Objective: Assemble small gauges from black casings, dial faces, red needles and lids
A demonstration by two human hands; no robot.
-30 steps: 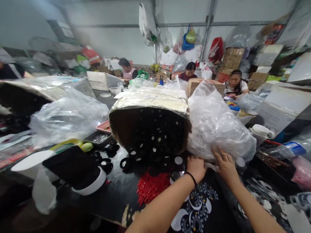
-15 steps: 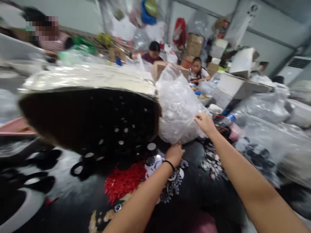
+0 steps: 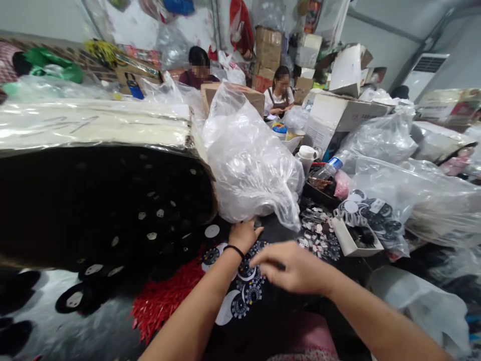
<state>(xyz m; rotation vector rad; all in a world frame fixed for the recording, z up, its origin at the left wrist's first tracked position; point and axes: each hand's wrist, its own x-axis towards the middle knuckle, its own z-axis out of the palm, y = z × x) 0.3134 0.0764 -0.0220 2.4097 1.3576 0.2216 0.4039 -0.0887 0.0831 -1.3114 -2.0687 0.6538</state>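
My left hand (image 3: 244, 236), with a black band at the wrist, reaches to the lower edge of a clear plastic bag (image 3: 251, 165) full of translucent pieces. Its thumb points right, but its other fingers are mostly hidden, so their grip does not show. Closer to me, my right hand (image 3: 293, 265) hovers over printed black-and-white discs (image 3: 251, 292), its thumb and index finger apart and nothing visible between them. Left of the discs lies a heap of red strips (image 3: 165, 296). A plain white disc (image 3: 212, 231) rests by the left hand.
A large carton (image 3: 93, 125) lies open toward me at left, holding dark pieces with white spots. Small white-and-dark parts (image 3: 317, 230) and a small white box (image 3: 356, 238) sit at right, beside filled plastic bags (image 3: 432, 195). Two people (image 3: 278, 93) sit across the table.
My right hand has left the bag's side and come down toward me over the discs. The left hand stays at the bag's lower edge. The view has swung right.
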